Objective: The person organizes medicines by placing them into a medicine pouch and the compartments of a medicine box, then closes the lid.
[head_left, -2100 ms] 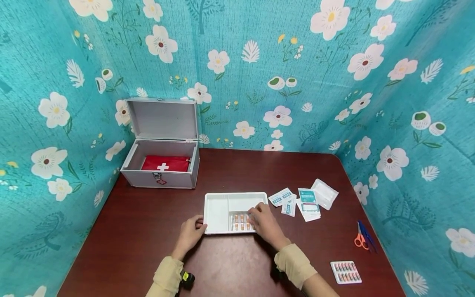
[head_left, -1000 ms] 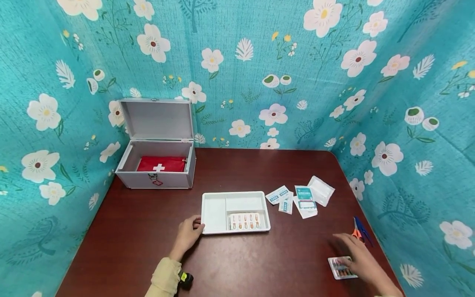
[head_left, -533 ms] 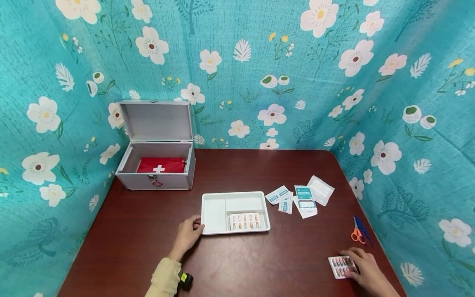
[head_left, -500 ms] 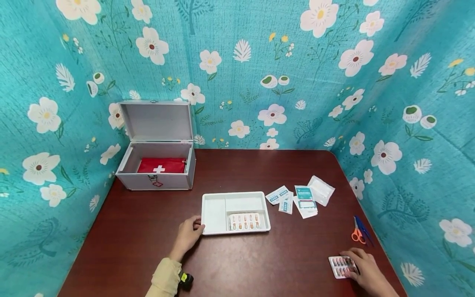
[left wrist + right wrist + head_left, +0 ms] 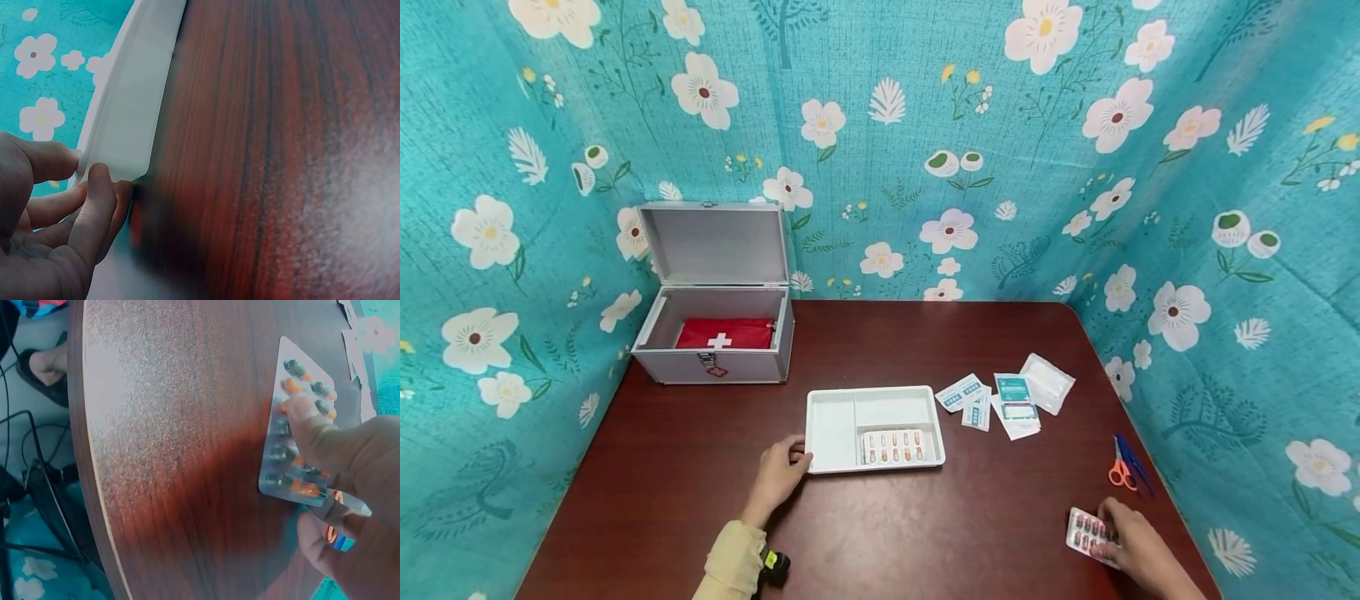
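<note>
A white divided tray (image 5: 832,433) lies on the table, with a blister pack of orange-and-white capsules (image 5: 893,447) in its front right compartment. My left hand (image 5: 777,475) grips the tray's near left corner; the left wrist view shows thumb and fingers on either side of its wall (image 5: 128,119). At the table's right front, my right hand (image 5: 1135,542) pinches another blister pack (image 5: 1086,532) of dark-and-orange capsules. In the right wrist view the thumb presses on this pack's face (image 5: 281,453), and the pack stands tilted up from the table.
An open grey metal case (image 5: 715,364) with a red pouch (image 5: 726,333) stands at the back left. Small sachets (image 5: 962,392) and flat packets (image 5: 1018,404) lie right of the tray. Orange-handled scissors (image 5: 1122,473) and blue tweezers (image 5: 1135,462) lie near the right edge.
My right hand has left the capsule pack in the tray and moved to the right front. There it has taken hold of the other blister pack and tilted it. My left hand stays at the tray.
</note>
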### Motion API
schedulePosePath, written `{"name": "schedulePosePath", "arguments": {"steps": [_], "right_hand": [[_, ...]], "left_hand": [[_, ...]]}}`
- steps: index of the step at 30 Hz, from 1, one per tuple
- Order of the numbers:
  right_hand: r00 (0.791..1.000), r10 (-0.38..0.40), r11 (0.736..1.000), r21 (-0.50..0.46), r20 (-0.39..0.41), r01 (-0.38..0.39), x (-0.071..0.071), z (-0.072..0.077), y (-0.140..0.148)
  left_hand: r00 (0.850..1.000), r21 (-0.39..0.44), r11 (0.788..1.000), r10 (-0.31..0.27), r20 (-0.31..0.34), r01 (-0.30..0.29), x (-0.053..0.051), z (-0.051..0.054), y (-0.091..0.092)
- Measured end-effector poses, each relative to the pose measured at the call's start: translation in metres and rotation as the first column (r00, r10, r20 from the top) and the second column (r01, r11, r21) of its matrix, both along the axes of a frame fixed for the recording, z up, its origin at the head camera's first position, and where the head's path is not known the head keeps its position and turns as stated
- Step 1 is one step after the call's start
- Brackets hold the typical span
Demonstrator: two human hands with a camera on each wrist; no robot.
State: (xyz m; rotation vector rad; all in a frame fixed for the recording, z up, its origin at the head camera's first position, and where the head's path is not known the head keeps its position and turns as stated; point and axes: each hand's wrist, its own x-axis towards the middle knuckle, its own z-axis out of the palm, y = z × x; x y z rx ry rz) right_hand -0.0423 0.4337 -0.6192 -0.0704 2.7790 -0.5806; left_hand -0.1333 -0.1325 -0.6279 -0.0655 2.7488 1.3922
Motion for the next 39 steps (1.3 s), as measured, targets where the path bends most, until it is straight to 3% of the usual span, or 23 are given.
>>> {"name": "schedulePosePath", "arguments": {"steps": [3,7,11,15,22,27,34,39], "right_hand": [[0.999,-0.022,0.997,-0.073,0.039,0.025,0.003,0.0,0.001],[1.0,-0.007,0.993,-0.122,-0.006,0.006,0.007,-0.001,0.002],[0.999,-0.018,0.992,-0.125,-0.041,0.013,0.007,-0.001,0.001],[0.995,-0.082,0.994,-0.08,-0.056,0.077,0.003,0.001,-0.005],[0.972,-0.111,0.991,-0.091,-0.209,0.093,-0.005,0.005,-0.024],[0.96,-0.103,0.99,-0.119,-0.26,0.075,-0.015,0.007,-0.039],[0.976,-0.113,0.984,-0.154,-0.185,0.085,-0.034,0.014,-0.067],[0.976,-0.082,0.986,-0.16,-0.203,0.049,-0.05,0.015,-0.091]], "left_hand": [[1.0,-0.003,1.0,-0.002,0.002,0.002,0.0,0.0,0.0],[1.0,-0.006,1.0,-0.004,0.0,0.004,-0.001,-0.001,-0.001],[1.0,-0.003,1.0,-0.003,-0.003,0.003,-0.002,-0.001,-0.001],[1.0,0.002,1.0,-0.005,-0.008,0.005,-0.004,-0.001,-0.001],[1.0,0.013,1.0,-0.001,-0.011,0.001,-0.005,0.003,0.0],[1.0,0.015,1.0,-0.003,-0.018,0.003,-0.004,0.003,0.001],[1.0,0.02,1.0,-0.007,-0.023,0.008,-0.003,0.002,0.0],[1.0,0.021,1.0,-0.003,-0.015,0.003,0.0,0.0,0.0]]}}
